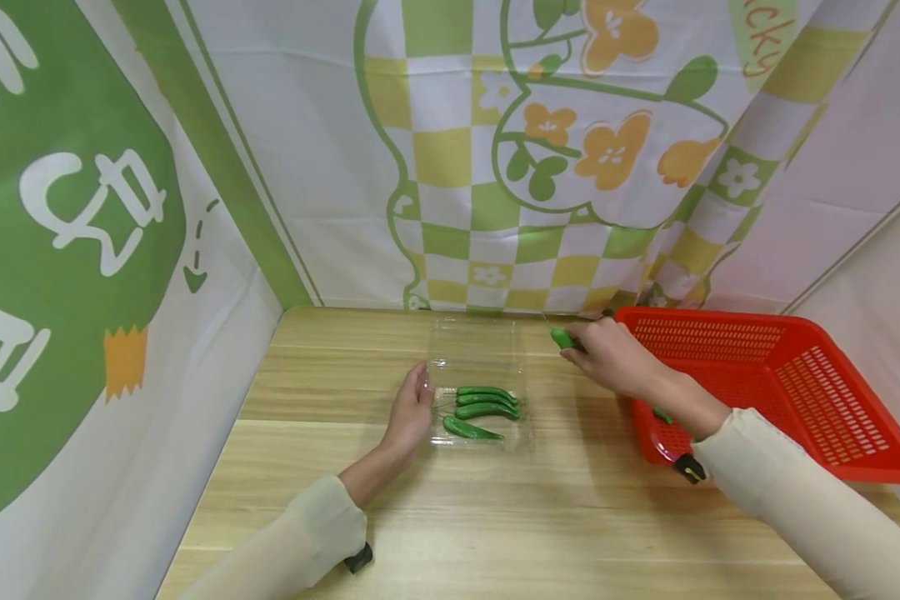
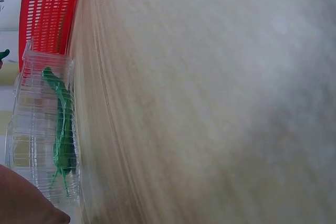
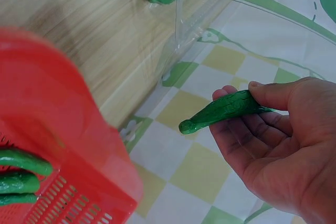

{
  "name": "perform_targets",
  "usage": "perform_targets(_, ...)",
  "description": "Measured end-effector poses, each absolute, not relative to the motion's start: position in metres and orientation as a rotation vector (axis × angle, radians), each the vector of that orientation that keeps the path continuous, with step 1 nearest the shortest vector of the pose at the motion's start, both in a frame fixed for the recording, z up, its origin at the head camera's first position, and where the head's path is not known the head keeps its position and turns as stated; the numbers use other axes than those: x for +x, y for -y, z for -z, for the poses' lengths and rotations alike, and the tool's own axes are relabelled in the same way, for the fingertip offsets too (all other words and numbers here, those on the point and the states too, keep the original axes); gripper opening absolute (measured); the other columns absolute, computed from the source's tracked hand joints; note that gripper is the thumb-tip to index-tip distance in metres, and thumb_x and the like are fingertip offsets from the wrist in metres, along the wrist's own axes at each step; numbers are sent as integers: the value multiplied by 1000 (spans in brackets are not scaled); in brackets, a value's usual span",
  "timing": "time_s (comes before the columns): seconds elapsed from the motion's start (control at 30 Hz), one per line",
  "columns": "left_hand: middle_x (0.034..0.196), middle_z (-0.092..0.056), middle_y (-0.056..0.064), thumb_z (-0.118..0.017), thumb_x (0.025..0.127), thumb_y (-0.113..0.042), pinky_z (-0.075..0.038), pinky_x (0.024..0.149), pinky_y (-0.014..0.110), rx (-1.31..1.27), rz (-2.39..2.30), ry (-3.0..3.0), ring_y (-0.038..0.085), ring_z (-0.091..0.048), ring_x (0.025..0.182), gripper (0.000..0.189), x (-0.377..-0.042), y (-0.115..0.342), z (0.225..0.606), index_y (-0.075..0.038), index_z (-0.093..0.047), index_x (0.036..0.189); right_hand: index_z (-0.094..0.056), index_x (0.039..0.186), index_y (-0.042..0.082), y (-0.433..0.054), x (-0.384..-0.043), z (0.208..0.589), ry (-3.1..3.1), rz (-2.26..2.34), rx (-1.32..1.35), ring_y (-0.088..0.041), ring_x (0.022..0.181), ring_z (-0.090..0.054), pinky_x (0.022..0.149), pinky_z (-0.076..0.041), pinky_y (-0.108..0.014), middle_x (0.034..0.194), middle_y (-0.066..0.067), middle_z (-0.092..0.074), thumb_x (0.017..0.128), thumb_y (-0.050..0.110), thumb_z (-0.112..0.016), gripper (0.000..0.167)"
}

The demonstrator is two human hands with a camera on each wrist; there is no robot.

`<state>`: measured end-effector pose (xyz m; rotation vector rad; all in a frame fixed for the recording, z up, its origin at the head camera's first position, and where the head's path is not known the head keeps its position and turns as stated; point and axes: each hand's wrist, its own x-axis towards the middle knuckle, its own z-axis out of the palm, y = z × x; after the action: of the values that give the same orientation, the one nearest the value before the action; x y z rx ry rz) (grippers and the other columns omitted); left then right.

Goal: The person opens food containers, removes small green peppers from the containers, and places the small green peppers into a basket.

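Observation:
A clear plastic container (image 1: pixel 480 350) lies with its lid raised back on the table, with several green chili peppers (image 1: pixel 487 408) in its near half. My left hand (image 1: pixel 408 412) rests along the container's left side, fingers fairly straight. In the left wrist view only part of that hand (image 2: pixel 26 203) shows, beside the box. Between thumb and fingers, my right hand (image 1: pixel 611 354) pinches another green chili pepper (image 3: pixel 226 109), raised between the container and a red basket (image 1: pixel 780 333). More peppers (image 3: pixel 21 177) lie inside that basket, mostly hidden by the right arm in the head view.
The basket's slotted walls stand on the right of the wooden table (image 1: pixel 390 517). A printed curtain (image 1: pixel 457 167) hangs right behind the table's far edge, and a green and white cloth wall (image 1: pixel 82 250) borders the left side.

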<state>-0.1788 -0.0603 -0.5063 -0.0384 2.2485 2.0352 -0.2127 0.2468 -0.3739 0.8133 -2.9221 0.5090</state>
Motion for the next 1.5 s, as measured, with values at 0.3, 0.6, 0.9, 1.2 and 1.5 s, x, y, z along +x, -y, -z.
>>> perform_targets(0.3,171,-26,25,-35,112,-4,-19,132,54,-25,-2000,-2319,42,-23,159,55,-178,60,505,1,-23,166,-53,79,9,-261,-216,365,2924,-483,777,-11,56,-40,50,-35,-26,64,3,-41,97,8,-76,29)
perform_targets(0.6,170,-27,26,-33,112,-2,-18,133,54,7,-1992,-2351,42,-23,159,55,-179,60,509,2,-24,165,-62,85,9,-277,-219,362,2927,-493,734,-11,57,-41,50,-36,-26,64,6,-42,97,7,-75,18)
perform_targets(0.9,172,-23,23,-33,112,-3,-17,133,52,14,-2017,-2318,39,-21,160,56,-179,60,507,2,-21,166,-57,80,8,-297,-222,353,2964,-511,653,-10,53,-46,47,-38,-24,64,3,-47,99,5,-71,24)
perform_targets(1.2,172,-23,24,-33,112,-1,-16,133,52,11,-2028,-2305,40,-20,160,55,-180,60,509,3,-22,166,-58,82,5,-313,-224,353,2968,-478,606,-12,53,-47,47,-40,-27,64,1,-49,99,7,-71,22)
perform_targets(1.5,172,-24,24,-33,113,-3,-17,133,52,-3,-2008,-2314,40,-22,160,54,-180,60,508,4,-22,165,-62,87,2,-332,-227,358,2988,-435,545,-14,56,-44,52,-38,-30,64,1,-49,98,8,-72,16)
